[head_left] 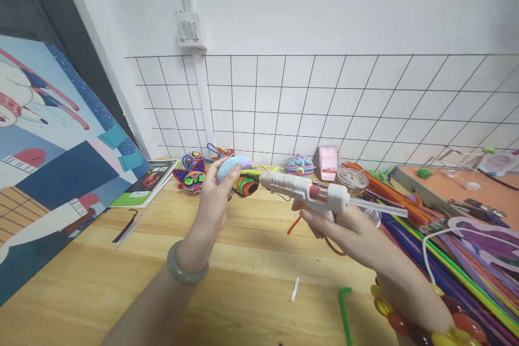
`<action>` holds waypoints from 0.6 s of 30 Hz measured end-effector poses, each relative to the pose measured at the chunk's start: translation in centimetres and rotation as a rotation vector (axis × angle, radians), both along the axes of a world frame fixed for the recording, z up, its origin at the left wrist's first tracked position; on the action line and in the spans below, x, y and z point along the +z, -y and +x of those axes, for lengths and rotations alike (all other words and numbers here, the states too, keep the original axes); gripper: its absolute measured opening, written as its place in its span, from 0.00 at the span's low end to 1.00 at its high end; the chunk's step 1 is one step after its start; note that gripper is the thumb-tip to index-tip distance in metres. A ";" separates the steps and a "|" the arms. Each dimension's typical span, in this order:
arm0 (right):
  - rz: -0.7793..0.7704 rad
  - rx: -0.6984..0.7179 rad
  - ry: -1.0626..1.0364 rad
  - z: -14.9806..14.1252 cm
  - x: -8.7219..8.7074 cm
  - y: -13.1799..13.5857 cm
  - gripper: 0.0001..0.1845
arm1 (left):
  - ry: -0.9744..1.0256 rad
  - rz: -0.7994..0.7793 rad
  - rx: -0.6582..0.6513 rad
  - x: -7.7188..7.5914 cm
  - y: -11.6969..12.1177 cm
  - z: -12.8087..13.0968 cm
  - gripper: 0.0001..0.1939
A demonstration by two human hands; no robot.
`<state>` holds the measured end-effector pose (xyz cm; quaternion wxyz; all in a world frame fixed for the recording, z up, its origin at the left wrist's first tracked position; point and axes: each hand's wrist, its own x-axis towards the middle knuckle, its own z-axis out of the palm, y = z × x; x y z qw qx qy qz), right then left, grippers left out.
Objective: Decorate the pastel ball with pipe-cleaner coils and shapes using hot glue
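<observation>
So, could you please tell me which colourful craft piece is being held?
The piece with the pale blue and lilac top, in the left hand; no hand holds the others.

Bright, diffuse light from out of frame leaves the white wall (324, 5) pale and flat, with faint, soft-edged shadows on the wooden surface (251, 270), glue gun (288, 184) fairly sharp, wire grid (311, 88) slanted by wide-angle stretch toward the right edge, and pixel blocks masking part of the pink item (329, 161).
</observation>
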<state>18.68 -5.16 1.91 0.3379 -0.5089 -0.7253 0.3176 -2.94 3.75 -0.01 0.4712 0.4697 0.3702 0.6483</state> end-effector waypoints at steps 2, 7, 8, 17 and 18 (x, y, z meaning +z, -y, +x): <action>-0.001 -0.004 0.012 0.0 0.0 0.0 0.17 | -0.005 -0.003 -0.004 0.1 0.0 0.0 0.23; 0.014 0.005 0.004 -0.1 0.3 0.1 0.16 | 0.023 -0.016 -0.022 0.3 0.1 0.1 0.22; 0.012 0.007 0.000 0.0 0.3 0.1 0.15 | 0.033 -0.016 -0.022 0.3 0.1 0.1 0.22; 0.003 0.024 -0.034 0.1 0.3 0.1 0.14 | 0.059 -0.022 -0.029 0.4 0.2 0.3 0.22; 0.006 0.025 -0.038 0.1 0.3 0.1 0.14 | 0.055 -0.020 -0.030 0.4 0.2 0.3 0.22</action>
